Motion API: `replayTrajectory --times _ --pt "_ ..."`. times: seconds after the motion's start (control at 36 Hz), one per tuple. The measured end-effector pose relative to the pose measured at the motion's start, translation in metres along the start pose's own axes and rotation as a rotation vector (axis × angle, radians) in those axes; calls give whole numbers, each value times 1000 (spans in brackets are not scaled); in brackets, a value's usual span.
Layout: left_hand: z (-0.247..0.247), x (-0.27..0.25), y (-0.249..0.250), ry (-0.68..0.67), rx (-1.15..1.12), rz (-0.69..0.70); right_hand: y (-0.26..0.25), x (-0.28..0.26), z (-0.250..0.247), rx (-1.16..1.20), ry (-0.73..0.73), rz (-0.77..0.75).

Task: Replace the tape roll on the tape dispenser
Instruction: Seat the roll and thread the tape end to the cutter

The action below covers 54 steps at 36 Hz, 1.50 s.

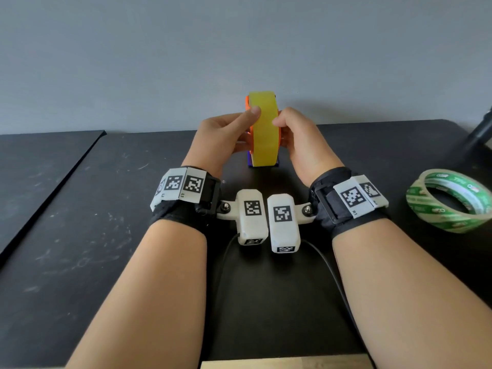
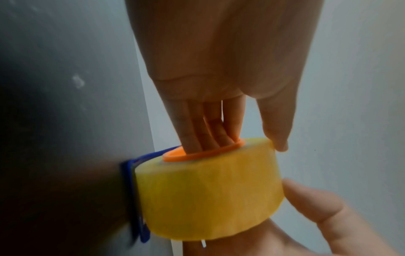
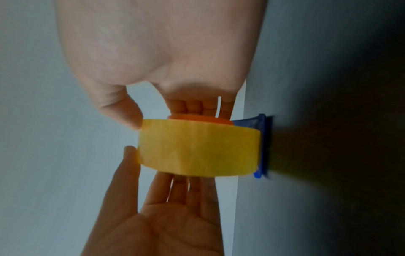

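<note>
Head view, near to far.

Item 1: wrist-worn camera units [image 1: 269, 219], white with printed markers, strapped to both forearms above the black table [image 1: 80, 235].

Item 2: green-printed tape roll [image 1: 450, 199], lying flat on the table at the right, well apart from the hands; whether it is the spent roll or the spare cannot be told.

Item 3: left hand [image 1: 226, 137], thumb on the rim and fingers against the left face of the yellow tape roll [image 1: 265, 129], grasping it.

Item 4: right hand [image 1: 300, 139], thumb on the opposite rim, fingers on the orange hub [image 2: 203, 152] at the roll's right face, likewise grasping.

Item 5: yellow tape roll, upright on edge, mounted on the orange hub in the blue tape dispenser [image 2: 133, 199], which rests on the table.

Item 6: grey wall [image 1: 239, 35] behind.

Risk, as judged: the roll looks only partly seated. Uneven pressure from the two hands could cock it on the hub and jam it, or tip the light dispenser over.
</note>
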<state>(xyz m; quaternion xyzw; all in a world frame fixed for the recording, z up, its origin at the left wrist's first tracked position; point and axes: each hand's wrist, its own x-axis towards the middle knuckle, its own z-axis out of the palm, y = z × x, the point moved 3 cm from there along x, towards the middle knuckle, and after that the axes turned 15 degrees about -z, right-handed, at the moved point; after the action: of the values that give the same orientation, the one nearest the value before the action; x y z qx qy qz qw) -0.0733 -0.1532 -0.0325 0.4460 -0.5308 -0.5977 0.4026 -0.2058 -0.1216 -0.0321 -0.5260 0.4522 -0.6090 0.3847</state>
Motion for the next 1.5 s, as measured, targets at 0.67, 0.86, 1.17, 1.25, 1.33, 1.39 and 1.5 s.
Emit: replayTrajectory --times 0.67,0.86,1.17,1.25,1.33,1.39,1.5 --pt "-3 4 -3 15 -53 25 7 3 -5 -123 -59 -79" --pt "-3 7 -4 -16 -12 21 4 3 -3 -115 6 -40" --pt "-4 9 -6 14 10 17 3 4 -4 -106 -3 -23" --pt "-4 10 -5 14 0 9 4 3 -4 -113 -46 -51" --pt "-6 9 -5 14 -4 1 3 3 -5 -125 -53 -75" --pt "-6 9 -5 8 -5 -1 3 2 -5 -130 -36 -76" --pt "-5 8 -4 0 7 -4 4 3 -6 -114 16 -41"
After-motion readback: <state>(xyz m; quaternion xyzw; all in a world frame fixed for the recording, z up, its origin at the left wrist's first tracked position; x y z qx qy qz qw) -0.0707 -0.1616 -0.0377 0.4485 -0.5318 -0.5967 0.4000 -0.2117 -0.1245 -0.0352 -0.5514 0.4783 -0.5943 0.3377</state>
